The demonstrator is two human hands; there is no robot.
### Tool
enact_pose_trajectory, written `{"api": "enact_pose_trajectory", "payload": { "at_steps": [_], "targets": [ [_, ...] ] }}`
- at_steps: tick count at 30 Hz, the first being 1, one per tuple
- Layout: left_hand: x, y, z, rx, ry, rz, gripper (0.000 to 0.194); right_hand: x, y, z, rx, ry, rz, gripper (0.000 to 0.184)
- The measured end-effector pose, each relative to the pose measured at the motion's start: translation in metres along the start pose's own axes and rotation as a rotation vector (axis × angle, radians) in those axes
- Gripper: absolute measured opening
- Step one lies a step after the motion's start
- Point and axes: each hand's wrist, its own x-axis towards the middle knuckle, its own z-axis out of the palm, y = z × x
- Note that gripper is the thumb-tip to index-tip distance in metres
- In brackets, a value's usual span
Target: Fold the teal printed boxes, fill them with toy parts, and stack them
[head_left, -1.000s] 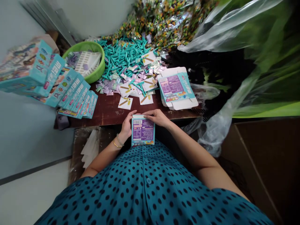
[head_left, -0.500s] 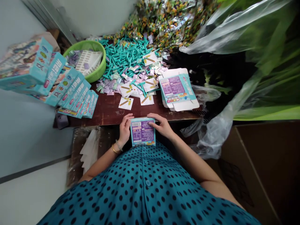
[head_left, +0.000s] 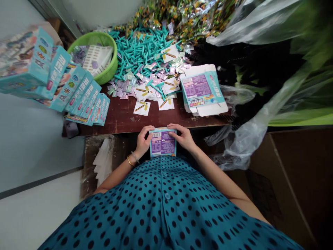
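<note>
Between my hands, just off the table's front edge and against my dotted shirt, is a small teal carton (head_left: 163, 143) with a purple printed panel turned up. My left hand (head_left: 144, 141) grips its left side, fingers curled over the top corner. At the top right corner my right hand (head_left: 185, 139) holds it too, thumb on the printed face and fingers along the top edge. The carton's lower end is hidden by the shirt. Beyond it on the table lie white cards (head_left: 142, 108) with a pickaxe picture and a stack of flattened cartons (head_left: 198, 86).
A leaning pile of teal boxes (head_left: 78, 93) stands at left by a green basket (head_left: 114, 66) holding sheets and sachets. Teal plastic pieces (head_left: 140, 52) and small sachets (head_left: 122, 88) are heaped mid-table. Patterned wrappers (head_left: 182, 21) lie behind; clear plastic (head_left: 244, 139) hangs at right.
The top edge of the carton now shows closed under my fingers, and the carton sits slightly lower against the shirt. My left thumb has come onto its face. The whole view has shifted a little.
</note>
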Motion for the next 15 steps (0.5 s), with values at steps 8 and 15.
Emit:
{"api": "enact_pose_trajectory", "payload": {
  "at_steps": [8,15],
  "targets": [
    [0.002,0.002,-0.010,-0.061,0.125,0.041,0.021,-0.022,0.000,0.022,0.296,-0.124,0.258,0.066],
    [0.033,0.055,-0.066,0.063,0.511,0.410,0.030,0.011,-0.085,0.043,-0.301,0.035,-0.177,0.055]
  ]
}}
